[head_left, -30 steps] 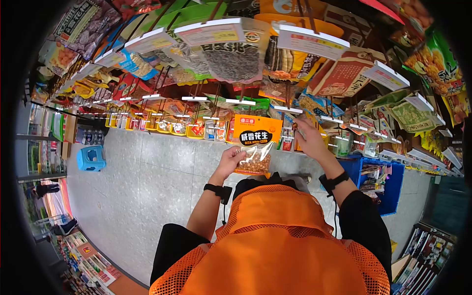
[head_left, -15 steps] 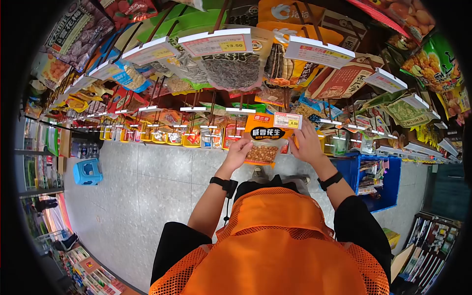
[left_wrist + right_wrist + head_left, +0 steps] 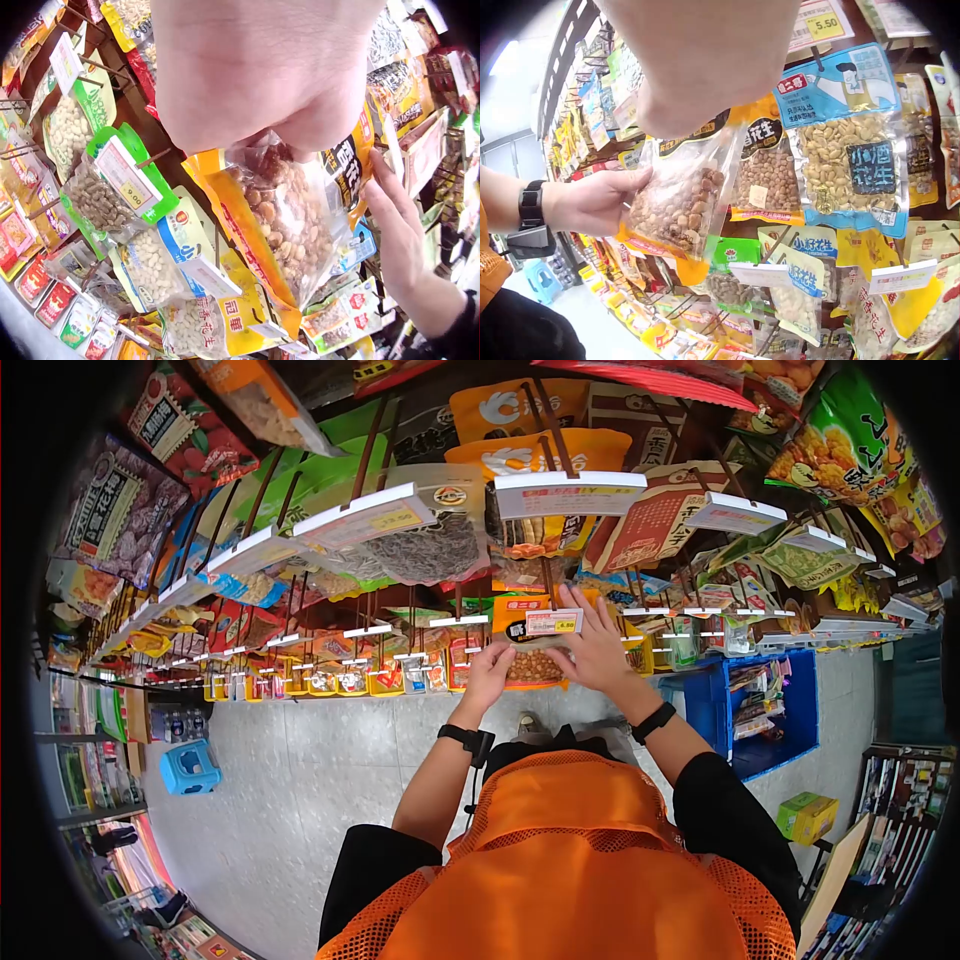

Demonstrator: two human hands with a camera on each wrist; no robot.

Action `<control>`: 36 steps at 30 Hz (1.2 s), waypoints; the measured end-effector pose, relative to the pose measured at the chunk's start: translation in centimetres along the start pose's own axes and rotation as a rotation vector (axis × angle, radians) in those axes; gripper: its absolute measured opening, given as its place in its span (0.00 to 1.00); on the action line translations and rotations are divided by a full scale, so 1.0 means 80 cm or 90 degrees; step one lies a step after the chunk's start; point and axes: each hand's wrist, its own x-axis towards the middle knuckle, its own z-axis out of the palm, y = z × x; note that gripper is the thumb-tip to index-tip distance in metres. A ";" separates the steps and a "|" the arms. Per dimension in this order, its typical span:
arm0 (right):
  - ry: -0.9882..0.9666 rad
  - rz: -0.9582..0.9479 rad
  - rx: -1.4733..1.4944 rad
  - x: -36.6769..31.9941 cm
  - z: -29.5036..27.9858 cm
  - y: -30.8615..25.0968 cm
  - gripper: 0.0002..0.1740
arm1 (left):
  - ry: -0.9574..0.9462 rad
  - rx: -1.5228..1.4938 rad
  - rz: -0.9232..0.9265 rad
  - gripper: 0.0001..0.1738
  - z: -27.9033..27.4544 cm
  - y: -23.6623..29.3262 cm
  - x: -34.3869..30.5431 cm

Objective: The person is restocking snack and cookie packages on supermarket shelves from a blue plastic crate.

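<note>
A clear-fronted orange bag of peanuts (image 3: 535, 668) is upright at the shelf, its upper part behind a price tag (image 3: 553, 622). My left hand (image 3: 487, 675) pinches its left edge; in the right wrist view that left hand (image 3: 600, 195) has its thumb on the clear front. My right hand (image 3: 597, 650) is at the bag's right side, fingers extended upward and touching it. From the left wrist view, the right hand's fingertips (image 3: 373, 189) lie along the bag's orange edge. A matching peanut bag (image 3: 765, 169) hangs just behind, beside a blue peanut bag (image 3: 847, 142).
Rows of snack bags hang on hooks with price tags; a large tag (image 3: 570, 493) juts out above my hands. Below are yellow bins (image 3: 385, 680). A blue crate (image 3: 770, 755) stands on the floor at right, a blue stool (image 3: 190, 767) at left.
The peanut bag has risen toward the hooks and its top now sits behind the price tag. My right hand moved from the hook to the bag's side. The head view has shifted.
</note>
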 end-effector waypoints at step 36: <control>-0.100 0.038 0.042 -0.054 0.008 0.081 0.13 | 0.166 0.018 0.055 0.15 -0.147 -0.098 0.229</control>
